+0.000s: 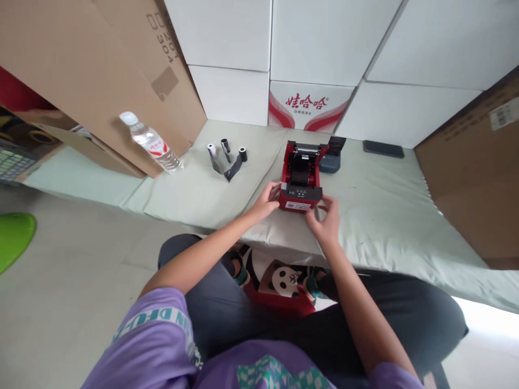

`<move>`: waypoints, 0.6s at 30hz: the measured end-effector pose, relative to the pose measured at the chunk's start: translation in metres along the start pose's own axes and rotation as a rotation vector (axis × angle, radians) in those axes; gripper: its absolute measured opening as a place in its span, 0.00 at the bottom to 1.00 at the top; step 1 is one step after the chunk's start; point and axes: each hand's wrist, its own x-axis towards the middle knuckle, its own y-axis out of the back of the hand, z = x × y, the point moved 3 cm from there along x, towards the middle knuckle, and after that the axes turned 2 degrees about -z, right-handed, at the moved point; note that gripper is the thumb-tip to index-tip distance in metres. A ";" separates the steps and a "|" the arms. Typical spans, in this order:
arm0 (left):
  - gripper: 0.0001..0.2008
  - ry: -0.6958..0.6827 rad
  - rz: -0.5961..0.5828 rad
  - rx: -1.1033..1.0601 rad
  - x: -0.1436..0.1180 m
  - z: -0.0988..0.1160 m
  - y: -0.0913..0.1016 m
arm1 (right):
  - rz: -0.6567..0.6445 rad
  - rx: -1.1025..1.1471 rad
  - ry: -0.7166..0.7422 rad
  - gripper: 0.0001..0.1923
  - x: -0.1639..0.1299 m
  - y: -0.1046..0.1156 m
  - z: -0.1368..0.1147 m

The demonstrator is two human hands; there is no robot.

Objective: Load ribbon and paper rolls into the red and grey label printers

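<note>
A small red printer (pixel 300 178) with its lid raised stands on the pale green mat (pixel 203 189), and a dark roll lies in its open bay. My left hand (pixel 268 201) grips the printer's near left corner. My right hand (pixel 324 217) touches its near right corner and front face, fingers curled against it. To the left of the printer lie three small rolls (pixel 225 154), one white and two dark, with a loose dark strip trailing from them.
A clear water bottle (pixel 151 142) leans by a big cardboard box (pixel 97 70) on the left. White cartons (pixel 312 54) line the back. Behind the printer lie a dark blue device (pixel 330 161) and a black phone (pixel 383 148). Another cardboard box (pixel 474 173) stands right. A panda-printed box (pixel 281 283) rests between my legs.
</note>
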 end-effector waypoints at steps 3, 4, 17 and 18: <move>0.23 0.121 0.067 0.164 0.014 -0.005 0.017 | 0.091 -0.061 0.027 0.21 0.042 0.015 -0.015; 0.21 0.162 0.088 0.217 0.019 -0.007 0.022 | 0.071 -0.133 -0.021 0.17 0.061 0.015 -0.016; 0.19 0.035 -0.040 0.563 0.027 -0.005 0.032 | -0.783 -0.555 -0.210 0.24 0.163 -0.038 0.007; 0.18 0.034 -0.039 0.568 0.027 -0.005 0.032 | -0.823 -0.534 -0.210 0.23 0.166 -0.039 0.009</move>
